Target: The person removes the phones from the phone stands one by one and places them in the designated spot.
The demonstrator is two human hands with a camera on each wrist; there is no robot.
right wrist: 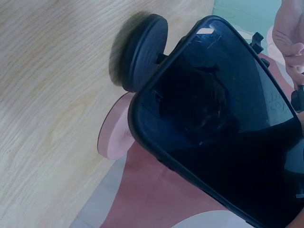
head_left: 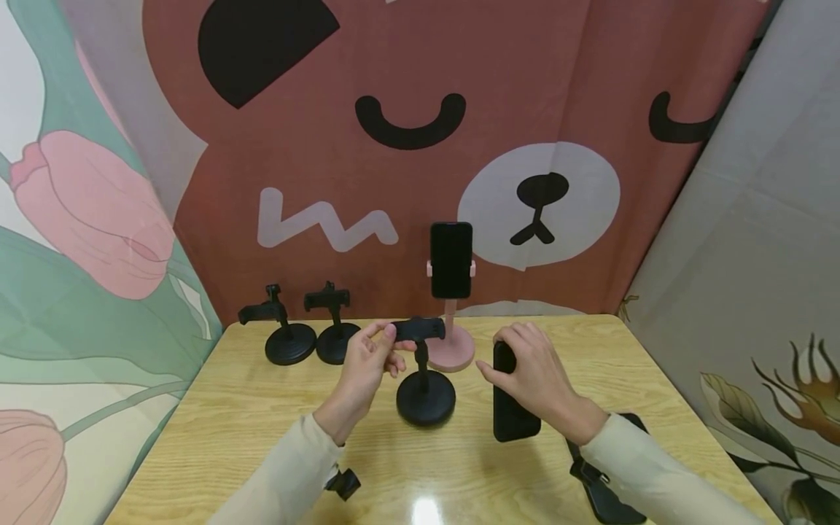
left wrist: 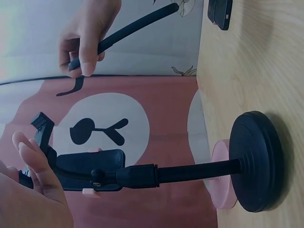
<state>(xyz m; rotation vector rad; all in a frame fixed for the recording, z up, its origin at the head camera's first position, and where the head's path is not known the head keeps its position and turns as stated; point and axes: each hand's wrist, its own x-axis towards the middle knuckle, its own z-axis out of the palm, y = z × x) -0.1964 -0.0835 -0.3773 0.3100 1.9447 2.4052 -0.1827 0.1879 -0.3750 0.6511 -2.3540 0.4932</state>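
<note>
My left hand (head_left: 359, 364) pinches the left end of the clamp (head_left: 423, 329) on a black phone stand (head_left: 425, 399). The stand rests upright on its round base, and its stem (left wrist: 199, 172) shows in the left wrist view. To the right of it, my right hand (head_left: 541, 375) grips a black phone (head_left: 515, 415) by its upper part, raised above the table. In the right wrist view the glossy dark screen of that phone (right wrist: 209, 109) fills much of the picture. Phone and clamp are apart.
Behind stands a pink phone stand (head_left: 451, 351) holding a phone (head_left: 450, 259). Two more black stands (head_left: 290, 344) (head_left: 336, 343) are at the back left. Another phone (head_left: 610, 499) lies under my right forearm on the wooden table (head_left: 262, 437). Some black part (head_left: 344, 483) sits by my left sleeve.
</note>
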